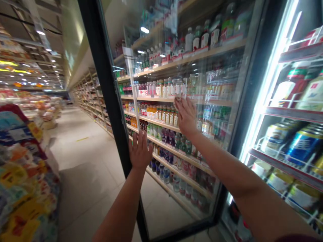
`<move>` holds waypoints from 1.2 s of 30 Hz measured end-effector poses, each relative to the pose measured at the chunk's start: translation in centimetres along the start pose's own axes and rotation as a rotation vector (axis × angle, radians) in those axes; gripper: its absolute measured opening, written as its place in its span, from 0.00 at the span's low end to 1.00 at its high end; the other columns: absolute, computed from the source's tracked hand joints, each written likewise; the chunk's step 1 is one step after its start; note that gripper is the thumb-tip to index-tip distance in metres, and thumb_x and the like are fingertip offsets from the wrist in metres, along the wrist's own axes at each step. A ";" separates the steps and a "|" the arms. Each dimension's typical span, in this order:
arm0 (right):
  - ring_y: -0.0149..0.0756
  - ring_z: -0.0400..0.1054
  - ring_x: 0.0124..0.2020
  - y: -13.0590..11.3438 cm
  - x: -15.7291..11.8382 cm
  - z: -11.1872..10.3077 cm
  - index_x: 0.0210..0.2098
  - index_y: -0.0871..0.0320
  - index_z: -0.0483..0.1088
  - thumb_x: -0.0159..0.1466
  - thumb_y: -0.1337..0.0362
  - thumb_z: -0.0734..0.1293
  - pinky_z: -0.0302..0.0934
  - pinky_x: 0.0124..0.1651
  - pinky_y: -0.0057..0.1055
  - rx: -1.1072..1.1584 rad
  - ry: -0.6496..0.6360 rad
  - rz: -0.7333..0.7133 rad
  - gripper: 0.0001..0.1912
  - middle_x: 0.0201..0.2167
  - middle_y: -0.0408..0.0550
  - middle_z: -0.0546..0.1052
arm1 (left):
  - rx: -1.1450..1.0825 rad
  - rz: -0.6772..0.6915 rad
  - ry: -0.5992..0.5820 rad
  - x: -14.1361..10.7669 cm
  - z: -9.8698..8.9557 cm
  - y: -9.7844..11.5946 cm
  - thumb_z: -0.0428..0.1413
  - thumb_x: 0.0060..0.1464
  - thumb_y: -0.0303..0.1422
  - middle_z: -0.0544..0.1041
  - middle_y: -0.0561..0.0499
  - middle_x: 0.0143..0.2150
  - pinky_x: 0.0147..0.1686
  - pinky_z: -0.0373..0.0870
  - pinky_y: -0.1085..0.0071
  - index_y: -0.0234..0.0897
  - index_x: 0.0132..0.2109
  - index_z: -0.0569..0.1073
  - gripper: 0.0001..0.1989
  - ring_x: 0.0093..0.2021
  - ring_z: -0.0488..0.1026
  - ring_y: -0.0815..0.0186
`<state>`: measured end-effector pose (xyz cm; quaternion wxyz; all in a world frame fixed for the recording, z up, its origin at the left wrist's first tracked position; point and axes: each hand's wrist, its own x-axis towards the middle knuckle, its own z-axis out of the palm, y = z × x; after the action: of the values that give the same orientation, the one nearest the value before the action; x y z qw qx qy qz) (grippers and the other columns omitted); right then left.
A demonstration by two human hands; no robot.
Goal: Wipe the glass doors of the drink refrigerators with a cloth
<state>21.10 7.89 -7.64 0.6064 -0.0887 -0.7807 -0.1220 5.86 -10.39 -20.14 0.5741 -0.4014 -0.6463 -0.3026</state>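
Note:
A black-framed glass door of a drinks fridge stands swung open in front of me. My left hand is open, its fingers stretched out flat against the glass beside the door's black edge frame. Higher and further right, my right hand presses a small crumpled pale cloth to the pane. Only a bit of that cloth shows at the fingertips; the rest lies hidden under the hand. Through the glass, shelves of bottles appear, mixed with reflections of ceiling lights.
To the right is the lit fridge interior, with cans and bottles on wire-fronted shelves. On the left, a display of bagged goods borders the tiled aisle floor. Long store shelves run into the distance.

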 end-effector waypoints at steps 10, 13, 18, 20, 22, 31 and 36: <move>0.40 0.47 0.75 -0.1 -3.0 0.7 0.67 0.51 0.64 0.72 0.72 0.56 0.49 0.72 0.47 -0.006 -0.125 -0.346 0.27 0.71 0.44 0.62 | -0.017 -0.006 0.014 0.0 0.7 -0.2 0.50 0.68 0.38 0.58 0.37 0.72 0.73 0.44 0.47 0.32 0.74 0.56 0.31 0.75 0.45 0.49; 0.42 0.47 0.75 0.9 -3.8 0.6 0.67 0.53 0.65 0.71 0.73 0.57 0.49 0.72 0.49 -0.017 -0.052 -0.198 0.26 0.70 0.48 0.64 | -0.033 -0.020 -0.002 0.0 1.0 -0.3 0.50 0.68 0.38 0.58 0.37 0.72 0.73 0.44 0.46 0.32 0.73 0.57 0.31 0.75 0.45 0.49; 0.39 0.53 0.73 3.0 -7.5 0.8 0.63 0.49 0.68 0.70 0.72 0.60 0.54 0.70 0.45 0.058 -0.250 -0.495 0.25 0.67 0.45 0.69 | -0.088 -0.033 -0.003 0.0 1.7 -0.8 0.51 0.68 0.38 0.58 0.37 0.72 0.73 0.43 0.46 0.33 0.73 0.57 0.31 0.75 0.45 0.48; 0.39 0.53 0.73 4.0 -7.5 0.6 0.64 0.49 0.68 0.70 0.72 0.59 0.54 0.70 0.46 0.021 -0.244 -0.480 0.25 0.67 0.45 0.68 | -0.051 -0.012 0.014 0.0 2.0 -0.9 0.51 0.68 0.37 0.57 0.37 0.73 0.72 0.44 0.47 0.35 0.75 0.53 0.33 0.75 0.46 0.48; 0.40 0.50 0.74 4.8 -6.8 0.4 0.65 0.50 0.67 0.71 0.72 0.58 0.53 0.71 0.49 -0.027 -0.147 -0.348 0.25 0.67 0.47 0.68 | -0.019 0.011 0.038 0.1 2.2 -1.0 0.51 0.68 0.37 0.57 0.38 0.73 0.72 0.45 0.48 0.36 0.75 0.51 0.34 0.75 0.46 0.49; 0.41 0.53 0.73 7.1 -8.6 0.5 0.63 0.49 0.70 0.71 0.70 0.57 0.54 0.72 0.50 -0.005 -0.185 -0.323 0.24 0.64 0.48 0.72 | -0.018 0.028 0.058 0.4 2.4 -1.0 0.51 0.68 0.36 0.58 0.39 0.73 0.72 0.45 0.50 0.36 0.76 0.49 0.35 0.75 0.47 0.50; 0.45 0.46 0.75 9.3 -8.2 0.0 0.69 0.52 0.62 0.72 0.70 0.54 0.49 0.73 0.58 -0.014 0.050 -0.021 0.27 0.69 0.52 0.65 | -0.020 0.029 0.055 0.5 2.6 -1.0 0.52 0.67 0.36 0.58 0.38 0.73 0.72 0.45 0.49 0.36 0.75 0.50 0.35 0.75 0.47 0.50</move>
<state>25.85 16.81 -14.83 0.6240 -0.0815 -0.7652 -0.1358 3.74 -8.60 -19.98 0.5920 -0.4078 -0.6214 -0.3116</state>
